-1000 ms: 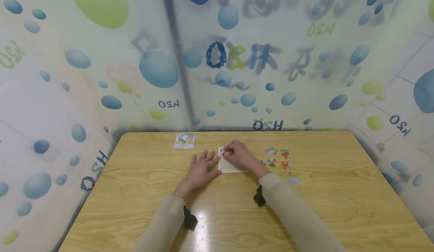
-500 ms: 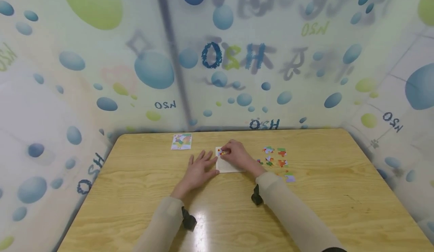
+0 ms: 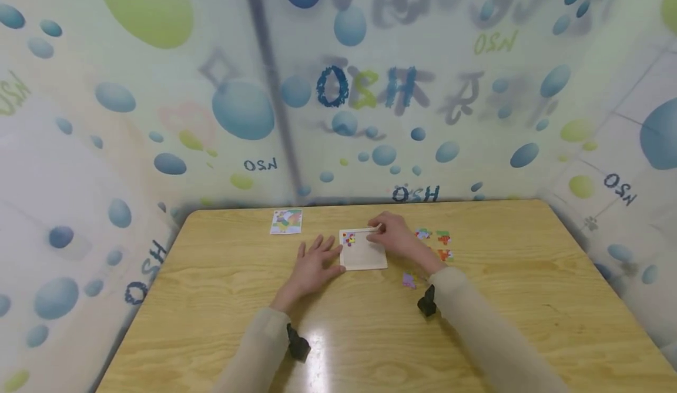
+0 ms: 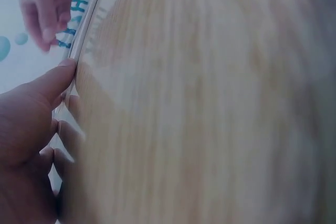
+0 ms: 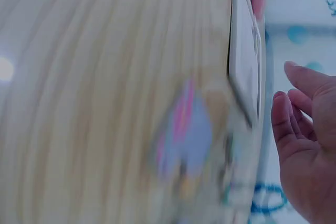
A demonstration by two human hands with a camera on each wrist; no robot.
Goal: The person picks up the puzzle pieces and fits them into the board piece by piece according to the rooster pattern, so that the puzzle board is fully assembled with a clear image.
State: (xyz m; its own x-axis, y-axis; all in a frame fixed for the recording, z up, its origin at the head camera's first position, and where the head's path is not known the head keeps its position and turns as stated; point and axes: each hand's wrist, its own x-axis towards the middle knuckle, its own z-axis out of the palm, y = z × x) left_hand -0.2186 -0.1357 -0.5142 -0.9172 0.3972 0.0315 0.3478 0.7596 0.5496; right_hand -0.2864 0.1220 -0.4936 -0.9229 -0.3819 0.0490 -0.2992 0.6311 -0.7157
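A shallow white puzzle tray (image 3: 365,257) lies on the wooden table, with one colourful jigsaw piece (image 3: 349,239) in its far left corner. My left hand (image 3: 313,266) rests at the tray's left side, fingers spread, with the thumb and a fingertip at the edge. Over the tray's far right corner is my right hand (image 3: 398,234). In the right wrist view its thumb and fingers (image 5: 282,116) are apart with nothing between them. A lilac jigsaw piece (image 3: 409,280) lies near the right forearm, and shows blurred in the right wrist view.
Several loose jigsaw pieces (image 3: 444,246) lie right of the tray, partly hidden by the right arm. A square picture card (image 3: 286,221) sits at the back left. A patterned wall (image 3: 338,146) stands behind the table (image 3: 529,299).
My right hand has let go of the jigsaw piece in the tray's far left corner and moved right. The left hand stays at the tray's edge. The lilac piece has come into view.
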